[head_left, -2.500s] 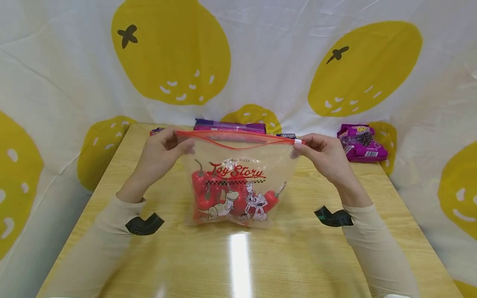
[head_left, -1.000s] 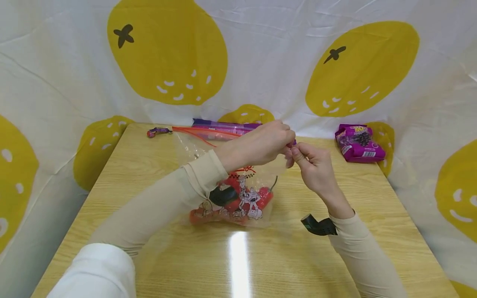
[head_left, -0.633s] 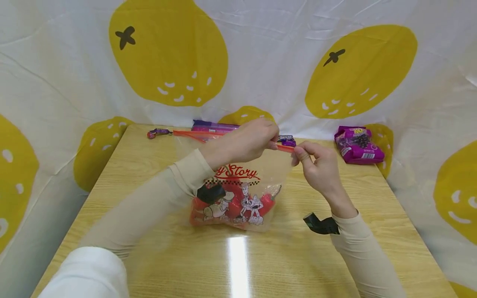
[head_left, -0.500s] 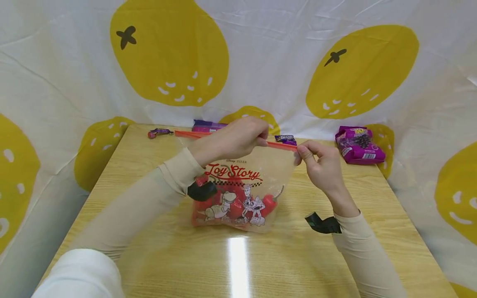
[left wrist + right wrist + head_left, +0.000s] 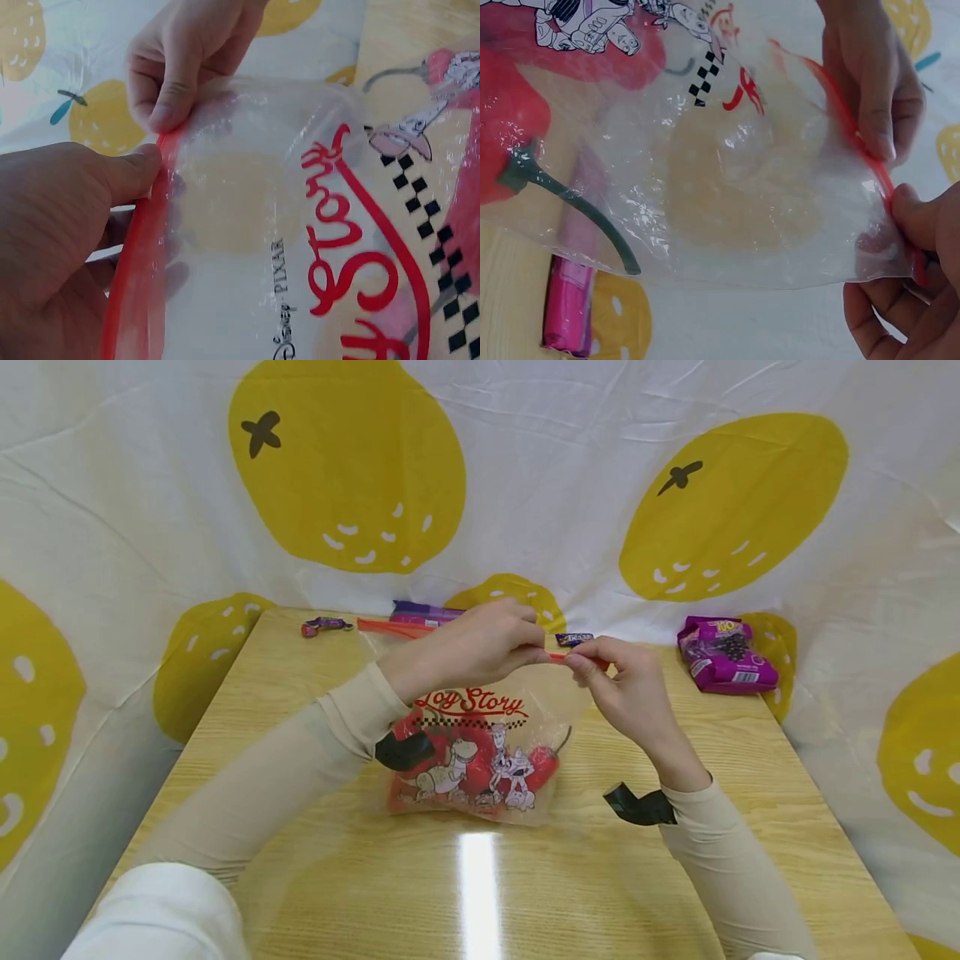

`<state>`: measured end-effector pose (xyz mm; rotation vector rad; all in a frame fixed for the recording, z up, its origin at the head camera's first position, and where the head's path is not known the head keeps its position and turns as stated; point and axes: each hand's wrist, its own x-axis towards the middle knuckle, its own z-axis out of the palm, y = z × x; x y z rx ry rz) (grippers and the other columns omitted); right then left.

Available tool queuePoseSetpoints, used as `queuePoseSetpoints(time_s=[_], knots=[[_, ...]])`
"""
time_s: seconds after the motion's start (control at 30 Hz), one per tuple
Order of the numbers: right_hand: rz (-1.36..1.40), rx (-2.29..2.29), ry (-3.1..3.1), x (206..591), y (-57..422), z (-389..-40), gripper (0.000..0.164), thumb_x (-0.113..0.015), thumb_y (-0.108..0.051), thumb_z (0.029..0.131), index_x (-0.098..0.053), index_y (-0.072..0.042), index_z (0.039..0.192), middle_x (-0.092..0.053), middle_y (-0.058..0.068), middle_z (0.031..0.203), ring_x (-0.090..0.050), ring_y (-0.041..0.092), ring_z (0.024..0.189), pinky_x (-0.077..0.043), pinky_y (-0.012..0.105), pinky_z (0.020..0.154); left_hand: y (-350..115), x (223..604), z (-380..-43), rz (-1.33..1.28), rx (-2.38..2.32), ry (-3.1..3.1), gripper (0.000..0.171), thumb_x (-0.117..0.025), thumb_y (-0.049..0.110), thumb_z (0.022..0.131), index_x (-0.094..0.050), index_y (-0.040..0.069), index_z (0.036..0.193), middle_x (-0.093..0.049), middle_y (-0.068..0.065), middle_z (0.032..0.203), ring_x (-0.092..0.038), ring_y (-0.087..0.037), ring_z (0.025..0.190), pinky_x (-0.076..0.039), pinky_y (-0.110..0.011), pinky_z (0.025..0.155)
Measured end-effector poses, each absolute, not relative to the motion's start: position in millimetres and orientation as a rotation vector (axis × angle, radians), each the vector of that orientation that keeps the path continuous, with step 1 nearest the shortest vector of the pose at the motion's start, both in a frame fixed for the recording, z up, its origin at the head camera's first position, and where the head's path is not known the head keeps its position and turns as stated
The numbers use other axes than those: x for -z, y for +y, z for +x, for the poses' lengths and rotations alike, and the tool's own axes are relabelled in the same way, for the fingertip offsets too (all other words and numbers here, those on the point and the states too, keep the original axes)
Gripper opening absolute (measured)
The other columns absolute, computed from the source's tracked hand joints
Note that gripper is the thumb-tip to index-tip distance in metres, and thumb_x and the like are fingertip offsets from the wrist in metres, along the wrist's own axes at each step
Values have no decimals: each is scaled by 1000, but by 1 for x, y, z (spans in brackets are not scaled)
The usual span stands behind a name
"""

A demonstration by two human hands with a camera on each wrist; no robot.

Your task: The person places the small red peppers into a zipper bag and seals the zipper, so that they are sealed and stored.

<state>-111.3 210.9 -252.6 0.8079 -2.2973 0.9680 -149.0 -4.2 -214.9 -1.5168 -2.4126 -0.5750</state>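
Observation:
A clear zip bag (image 5: 480,702) with a red seal strip and "Toy Story" print stands on the table, several red peppers (image 5: 543,766) with green stems inside. My left hand (image 5: 476,643) crosses over the bag and pinches the red strip right of its middle. Close beside it, my right hand (image 5: 626,689) pinches the strip near its right end. In the left wrist view, thumbs of the left hand (image 5: 67,217) and right hand (image 5: 187,67) press the strip (image 5: 142,247) almost side by side. The white slider is hidden.
Behind the bag lie a long purple packet (image 5: 420,612) and a small dark-purple wrapper (image 5: 573,639). One wrapped candy (image 5: 326,625) lies at the back left, and a purple bag with grape pictures (image 5: 726,656) at the back right. A patterned curtain (image 5: 540,485) hangs behind the table.
My left hand has left the strip's left end, crossed to its right end, then moved back leftward along it. Lately my right hand has shifted left, narrowing the gap between the hands.

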Motion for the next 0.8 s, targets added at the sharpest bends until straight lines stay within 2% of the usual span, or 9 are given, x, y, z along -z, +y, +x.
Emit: queuePoseSetpoints(time_s=[0.13,0.37,0.57,0.67,0.8], knots=[[783,-957,-2277,251,214,-111,4,-67,0,78,-67,-4,79,-62,2,65,-51,5,57,-38,18,53,-13,215,-153,-1525,567,-2361,19,-57,21,90,-65,7,79,-55,-3,74,-49,-19,74,-40,-31,74],[719,-910,-2268,252,227,-114,5,-67,4,76,-67,-2,76,-62,6,63,-51,7,56,-38,16,54,-46,216,-158,-1526,600,-2321,18,-60,18,88,-64,6,75,-52,-2,69,-44,-18,65,-37,-31,66],[659,-892,-2284,245,230,-109,4,-66,6,76,-66,2,76,-60,9,61,-49,7,55,-36,17,52,-74,216,-160,-1509,608,-2272,16,-63,17,86,-64,6,74,-48,-3,67,-41,-18,66,-35,-33,65],[640,-889,-2301,245,235,-110,4,-66,5,77,-67,1,77,-61,9,62,-49,7,56,-37,16,53,-88,218,-160,-1489,609,-2263,14,-64,16,85,-64,7,74,-47,-2,66,-40,-17,65,-34,-32,64],[618,-874,-2311,249,245,-112,4,-67,2,77,-68,-2,77,-62,6,63,-50,4,57,-37,14,53,-106,222,-160,-1432,617,-2250,9,-66,13,82,-67,7,75,-51,-1,68,-43,-16,64,-36,-31,62]])
